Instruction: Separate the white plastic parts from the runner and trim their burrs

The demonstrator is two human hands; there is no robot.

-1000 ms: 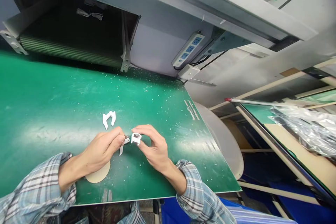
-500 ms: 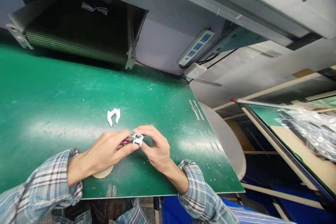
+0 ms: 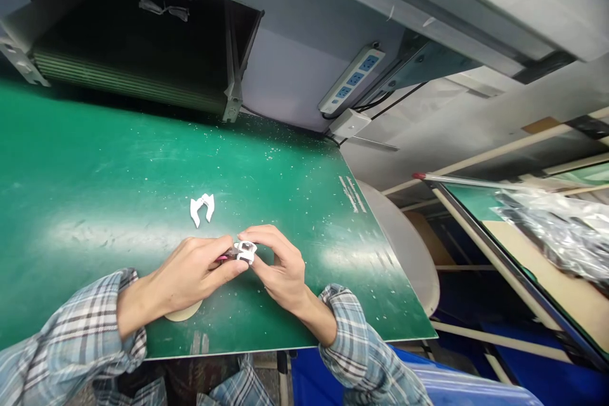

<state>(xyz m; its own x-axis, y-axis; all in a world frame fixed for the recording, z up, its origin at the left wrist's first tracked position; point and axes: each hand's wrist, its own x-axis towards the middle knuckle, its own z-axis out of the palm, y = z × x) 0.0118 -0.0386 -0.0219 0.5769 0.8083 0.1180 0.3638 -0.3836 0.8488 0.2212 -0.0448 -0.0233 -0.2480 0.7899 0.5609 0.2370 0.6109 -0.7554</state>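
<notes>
My left hand (image 3: pixel 195 269) and my right hand (image 3: pixel 278 266) meet over the green table (image 3: pixel 95 158), fingers pinched. Between them sits a small white plastic part (image 3: pixel 246 251), gripped by my right thumb and fingers. My left fingers pinch a thin tool with a pink handle (image 3: pixel 223 258) whose tip touches the white part. A second white clip-shaped part (image 3: pixel 202 209) lies loose on the table just beyond my left hand. A round tan disc (image 3: pixel 183 313) shows under my left wrist.
White specks litter the table surface. A dark open compartment (image 3: pixel 133 57) lies at the back. A power strip (image 3: pixel 351 78) hangs on the rear wall. A white round seat (image 3: pixel 404 247) stands past the table's right edge, and clear plastic bags (image 3: pixel 556 228) lie on the neighbouring bench.
My left hand has moved right and closed up against the white part; a metal blade that pointed down below my fingers is now hidden, with a pink handle showing instead.
</notes>
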